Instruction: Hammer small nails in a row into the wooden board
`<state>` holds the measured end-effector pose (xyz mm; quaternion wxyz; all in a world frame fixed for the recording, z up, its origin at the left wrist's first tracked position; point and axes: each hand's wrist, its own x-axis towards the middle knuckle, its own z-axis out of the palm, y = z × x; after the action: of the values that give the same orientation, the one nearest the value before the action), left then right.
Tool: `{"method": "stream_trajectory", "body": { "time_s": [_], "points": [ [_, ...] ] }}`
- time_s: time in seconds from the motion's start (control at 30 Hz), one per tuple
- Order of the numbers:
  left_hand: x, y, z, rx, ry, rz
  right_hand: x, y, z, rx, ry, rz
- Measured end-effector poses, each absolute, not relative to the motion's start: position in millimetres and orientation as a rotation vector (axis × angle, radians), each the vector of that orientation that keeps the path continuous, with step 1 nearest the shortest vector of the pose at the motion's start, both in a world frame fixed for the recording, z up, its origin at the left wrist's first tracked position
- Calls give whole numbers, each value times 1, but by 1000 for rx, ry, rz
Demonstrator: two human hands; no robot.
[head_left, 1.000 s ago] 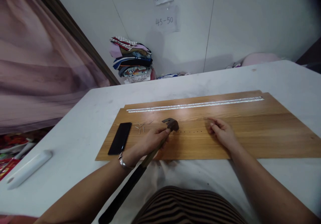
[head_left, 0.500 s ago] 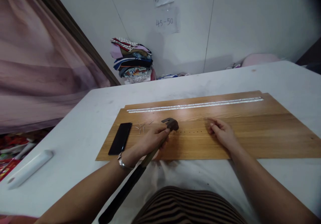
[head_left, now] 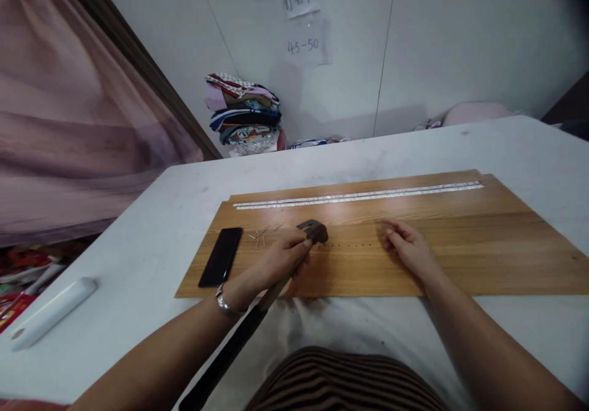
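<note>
My left hand [head_left: 276, 262] is wrapped round the neck of a hammer [head_left: 313, 231], just below its dark metal head, which rests on a long wooden board [head_left: 483, 227]. The hammer's black handle runs back toward my body. My right hand [head_left: 411, 248] lies on the board to the right, fingers loosely curled, holding nothing that shows. Between the hands a row of small nail heads [head_left: 347, 245] dots the board. Several loose nails [head_left: 260, 235] lie just left of the hammer head.
A black phone [head_left: 221, 256] lies on the board's left end. Two shiny strips [head_left: 359, 194] run along its far edge. A white bar-shaped object [head_left: 46, 313] sits at the white table's left edge. Folded clothes [head_left: 243, 116] are stacked by the wall.
Nothing has moved on the board; only the camera has tilted slightly, shifting the whole view down a little.
</note>
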<state>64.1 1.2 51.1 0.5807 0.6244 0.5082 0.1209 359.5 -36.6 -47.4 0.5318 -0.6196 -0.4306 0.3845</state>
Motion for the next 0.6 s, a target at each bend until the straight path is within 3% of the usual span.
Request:
{"method": "stream_trajectory", "body": {
  "time_s": [0.6],
  "points": [
    [65, 1, 55, 1472, 1170, 292, 359, -38, -45, -1472, -1018, 936]
  ]
}}
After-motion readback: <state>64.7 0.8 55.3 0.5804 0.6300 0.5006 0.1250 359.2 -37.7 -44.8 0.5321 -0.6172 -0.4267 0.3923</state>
